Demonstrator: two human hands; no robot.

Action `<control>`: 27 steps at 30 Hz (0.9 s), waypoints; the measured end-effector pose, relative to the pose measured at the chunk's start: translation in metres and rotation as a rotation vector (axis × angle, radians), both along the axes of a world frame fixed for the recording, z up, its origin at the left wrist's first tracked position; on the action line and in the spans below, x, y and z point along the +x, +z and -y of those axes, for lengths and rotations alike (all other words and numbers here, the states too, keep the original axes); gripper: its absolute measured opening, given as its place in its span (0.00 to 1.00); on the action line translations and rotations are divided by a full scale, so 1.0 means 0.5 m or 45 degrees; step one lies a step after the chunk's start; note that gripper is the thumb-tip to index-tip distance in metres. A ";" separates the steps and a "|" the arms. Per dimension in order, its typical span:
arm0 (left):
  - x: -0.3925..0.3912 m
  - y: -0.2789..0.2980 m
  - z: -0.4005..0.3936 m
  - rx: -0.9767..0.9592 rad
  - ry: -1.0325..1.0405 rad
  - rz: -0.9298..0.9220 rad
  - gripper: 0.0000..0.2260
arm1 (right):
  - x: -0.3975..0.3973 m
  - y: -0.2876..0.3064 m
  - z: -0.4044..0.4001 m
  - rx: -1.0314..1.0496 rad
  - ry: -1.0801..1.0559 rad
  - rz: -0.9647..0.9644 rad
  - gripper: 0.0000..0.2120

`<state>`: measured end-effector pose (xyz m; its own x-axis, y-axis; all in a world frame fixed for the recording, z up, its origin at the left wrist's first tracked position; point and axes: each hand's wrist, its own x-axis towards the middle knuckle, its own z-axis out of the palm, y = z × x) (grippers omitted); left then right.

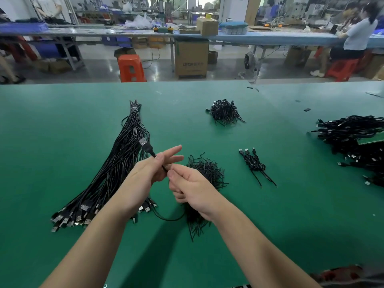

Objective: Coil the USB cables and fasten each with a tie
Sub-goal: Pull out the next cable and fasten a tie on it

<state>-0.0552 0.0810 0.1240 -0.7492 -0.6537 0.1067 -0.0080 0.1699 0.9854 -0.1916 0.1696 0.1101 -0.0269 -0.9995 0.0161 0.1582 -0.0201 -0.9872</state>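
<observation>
My left hand (149,173) pinches a black USB cable (148,147) just below its plug, with the metal plug pointing up and away; two fingers stretch out straight. My right hand (191,186) grips the same cable a little lower, fingers curled. The cable's slack loops down onto the green table (62,142) between my forearms. A long bundle of uncoiled USB cables (116,169) lies to the left, plugs toward me. A heap of black ties (207,173) sits right behind my right hand.
A second heap of ties (225,112) lies farther back. Three coiled, tied cables (253,163) rest to the right. A big pile of finished cables (353,140) fills the right edge. Behind the table are stools, boxes and a seated person (357,36).
</observation>
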 end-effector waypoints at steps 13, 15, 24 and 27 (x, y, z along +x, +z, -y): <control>0.007 0.046 0.014 0.571 0.058 -0.764 0.21 | 0.008 -0.026 0.004 0.159 0.165 0.147 0.15; 0.024 0.070 0.018 0.879 -0.254 -0.959 0.21 | 0.000 -0.032 0.010 0.214 0.215 0.361 0.16; 0.081 0.048 0.037 0.670 -0.891 0.118 0.26 | -0.030 -0.043 0.022 0.327 0.161 0.444 0.18; 0.074 0.018 0.019 0.521 -0.624 0.619 0.22 | -0.037 -0.036 0.024 0.309 0.127 0.511 0.18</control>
<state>-0.0181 0.0715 0.1330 -0.8622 -0.1550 -0.4823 -0.4704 -0.1087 0.8758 -0.2099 0.1578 0.0922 0.1126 -0.9712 -0.2099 0.5171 0.2377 -0.8223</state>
